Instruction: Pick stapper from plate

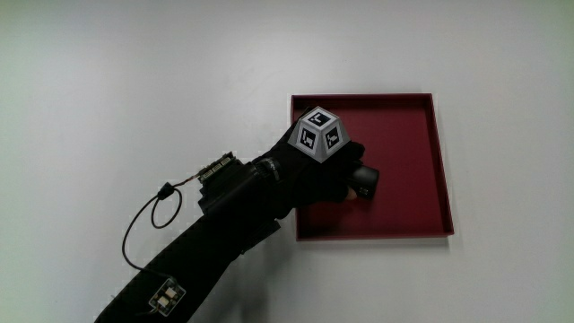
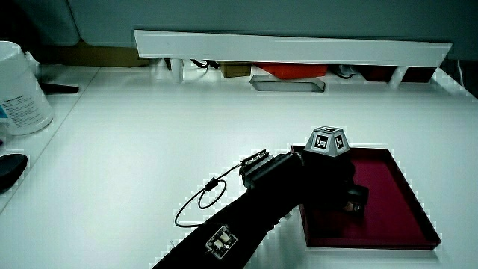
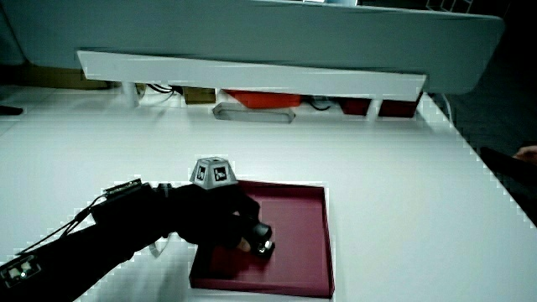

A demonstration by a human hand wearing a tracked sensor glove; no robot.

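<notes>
The forearm (image 1: 211, 238) reaches over the white table (image 1: 134, 81) to the red tray (image 1: 421, 161) (square, low-walled). The hand (image 1: 318, 170) sits inside the tray, cube (image 1: 319, 133) on its back, fingers curled round a small black stapler (image 1: 364, 179), which is in the tray, gripped by the hand.

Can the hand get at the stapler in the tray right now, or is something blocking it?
Yes, it looks so. The hand is already inside the dark red tray, its fingers curled around the small black stapler. Nothing else lies in the tray, and its low rim leaves the way free.
</notes>
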